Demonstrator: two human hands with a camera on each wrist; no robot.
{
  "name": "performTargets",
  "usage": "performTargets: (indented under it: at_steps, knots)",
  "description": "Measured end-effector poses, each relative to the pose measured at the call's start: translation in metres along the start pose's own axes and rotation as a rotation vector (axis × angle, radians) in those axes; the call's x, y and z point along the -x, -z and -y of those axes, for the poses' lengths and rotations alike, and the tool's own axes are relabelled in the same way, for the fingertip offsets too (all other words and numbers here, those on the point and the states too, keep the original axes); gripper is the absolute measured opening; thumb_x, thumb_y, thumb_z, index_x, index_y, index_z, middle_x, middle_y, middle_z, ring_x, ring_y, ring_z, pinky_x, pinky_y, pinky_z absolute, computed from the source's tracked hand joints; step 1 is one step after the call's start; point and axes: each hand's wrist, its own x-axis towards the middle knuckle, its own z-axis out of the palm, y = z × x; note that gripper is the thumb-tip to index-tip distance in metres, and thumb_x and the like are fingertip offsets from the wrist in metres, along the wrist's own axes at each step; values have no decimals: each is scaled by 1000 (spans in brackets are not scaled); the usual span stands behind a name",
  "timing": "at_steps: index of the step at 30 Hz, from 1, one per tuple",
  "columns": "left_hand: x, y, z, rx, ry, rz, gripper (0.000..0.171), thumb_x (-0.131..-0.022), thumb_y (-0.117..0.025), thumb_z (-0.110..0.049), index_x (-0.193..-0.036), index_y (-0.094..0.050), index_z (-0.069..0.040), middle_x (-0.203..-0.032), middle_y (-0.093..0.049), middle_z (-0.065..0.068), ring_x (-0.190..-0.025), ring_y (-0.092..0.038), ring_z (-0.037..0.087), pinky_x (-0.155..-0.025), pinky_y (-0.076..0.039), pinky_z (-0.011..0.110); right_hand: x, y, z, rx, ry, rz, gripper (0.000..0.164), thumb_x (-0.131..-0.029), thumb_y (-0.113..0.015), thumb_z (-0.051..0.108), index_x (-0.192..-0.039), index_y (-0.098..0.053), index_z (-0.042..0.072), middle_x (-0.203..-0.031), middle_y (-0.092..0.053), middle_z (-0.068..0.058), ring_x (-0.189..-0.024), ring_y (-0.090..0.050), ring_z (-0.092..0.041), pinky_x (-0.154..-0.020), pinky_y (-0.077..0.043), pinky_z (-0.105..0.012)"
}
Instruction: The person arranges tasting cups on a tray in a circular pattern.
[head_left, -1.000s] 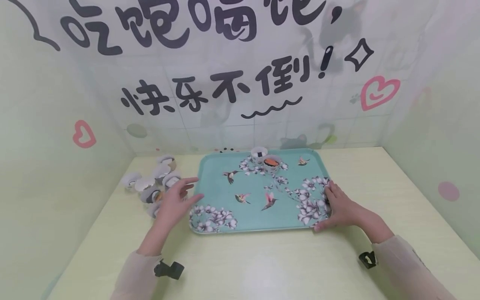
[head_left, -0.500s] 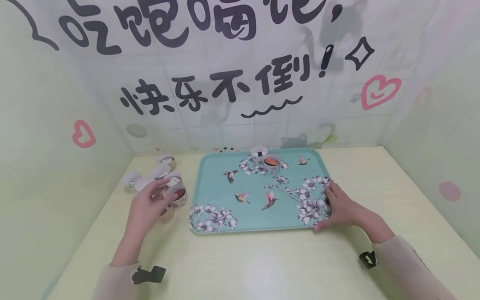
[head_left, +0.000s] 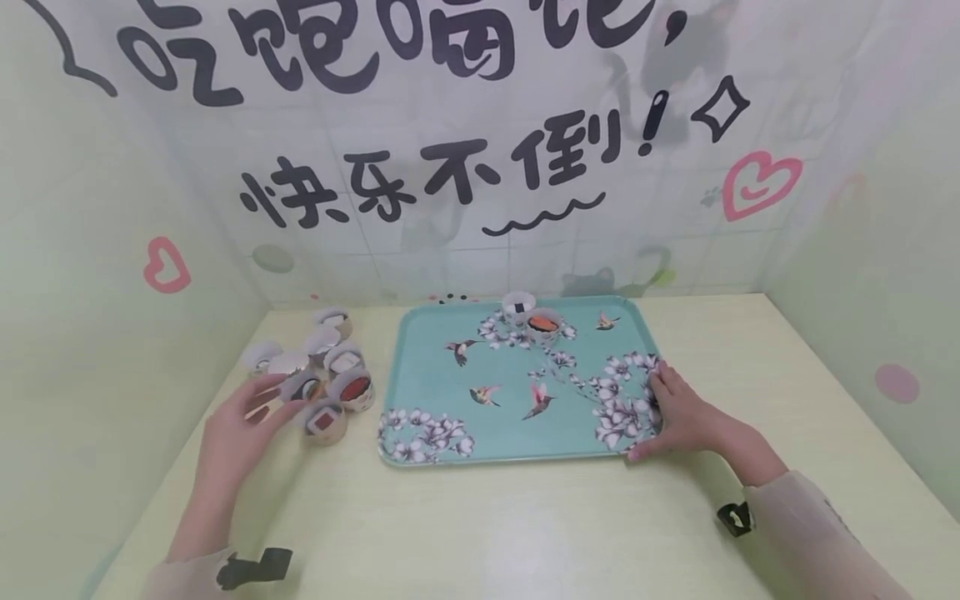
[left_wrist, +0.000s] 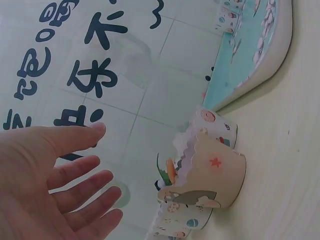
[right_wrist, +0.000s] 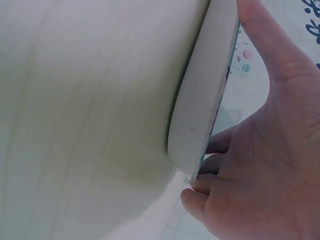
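1. left hand (head_left: pixel 236 433) hovers beside the near left side of a cluster of paper cups (head_left: pixel 307 386); its thumb and fingers are wide apart, loosely bent, and hold nothing (the left wrist view shows a gap between fingertips and cups).
2. on the near side of the cluster stands a tan cup (head_left: pixel 325 419) with a dark red block inside; just behind it, on the tray side, is a cup with a red oval piece (head_left: pixel 357 390). the other cups crowd behind and to the left of these.
3. to the right of the cluster, a little apart from it, a flowered teal tray (head_left: pixel 502 437) lies flat on the pale table (head_left: pixel 510 533).
4. right hand (head_left: pixel 686 417) grips the tray's near right corner, thumb at the front edge, fingers at the right rim.
5. near the tray's far edge a white cup (head_left: pixel 518 310) and a cup with an orange piece (head_left: pixel 543 325) stand side by side.
6. beyond the table rises a pale wall (head_left: pixel 450 267) with big dark lettering (head_left: pixel 457 171) and a pink heart (head_left: pixel 760 185) on the right.
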Motion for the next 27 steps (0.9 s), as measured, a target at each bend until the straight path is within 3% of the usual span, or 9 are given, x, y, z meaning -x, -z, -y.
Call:
performTargets:
  at_steps: [3, 5, 9, 11, 15, 17, 21, 24, 27]
  knots:
    - [2, 4, 11, 4, 9, -5, 56, -93, -71, -37, -137, -55, -7, -143, -55, 20, -117, -62, 4, -85, -42, -3, -1, 0, 0, -1, 1, 1, 140, -62, -89, 57, -147, -12, -24, -156, 2, -45, -145, -4, -61, -117, -16, -70]
    - [4, 5, 16, 17, 19, -5, 56, -92, -71, -37, -137, -55, -7, -144, -54, 20, -105, -52, -18, -83, -39, -6, -1, 0, 0, -4, 1, 1, 140, -62, -89, 57, -147, -12, -24, -156, 2, -45, -145, -4, -60, -117, -16, -71]
    - [7, 6, 25, 25, 29, 11, 57, -94, -69, -37, -137, -54, -4, -143, -53, 24, -95, -36, -31, -82, -39, -6, -1, 0, 0, -6, -1, 3, 139, -62, -89, 56, -147, -13, -24, -156, 1, -45, -145, -4, -60, -116, -16, -71]
    - [8, 7, 29, 12, 35, 25, 57, -95, -68, -38, -138, -53, -3, -143, -53, 24, -98, -41, -27, -81, -40, -5, -1, 0, 0, -9, -2, 4, 138, -62, -89, 55, -147, -13, -24, -156, 1, -45, -145, -4, -61, -116, -15, -71]
    - [10, 6, 37, -7, 49, 75, 60, -96, -66, -39, -139, -50, -1, -143, -52, 26, -115, -61, 6, -81, -39, -5, 0, 0, 0, -21, -4, 5, 139, -62, -89, 54, -147, -12, -24, -156, 2, -45, -145, -3, -61, -117, -15, -70]
    - [11, 5, 40, -17, 52, 100, 61, -96, -65, -40, -140, -49, -1, -144, -51, 26, -115, -61, 8, -80, -40, -4, 1, 0, 0, -25, 1, 2, 140, -62, -90, 54, -146, -11, -24, -155, 2, -46, -144, -3, -61, -117, -15, -70]
    - [12, 2, 44, -9, 45, 126, 61, -96, -66, -39, -140, -49, 0, -143, -52, 27, -105, -53, -10, -80, -39, -4, 1, 0, -1, -30, 4, -3, 142, -61, -90, 54, -146, -8, -25, -155, 3, -46, -145, -2, -61, -117, -14, -70]
    - [13, -1, 44, 11, 38, 147, 60, -96, -65, -37, -140, -48, 2, -142, -52, 29, -116, -63, 19, -80, -39, -4, 1, 0, -1, -27, 4, -4, 143, -61, -90, 54, -146, -7, -25, -155, 3, -46, -145, -2, -60, -117, -14, -70]
    - [13, -4, 45, 23, 42, 181, 60, -97, -65, -34, -141, -46, 3, -143, -51, 30, -126, -55, 44, -79, -42, -1, 2, 1, -1, -26, 6, -7, 142, -61, -90, 54, -146, -8, -25, -155, 2, -46, -144, -3, -61, -117, -15, -70]
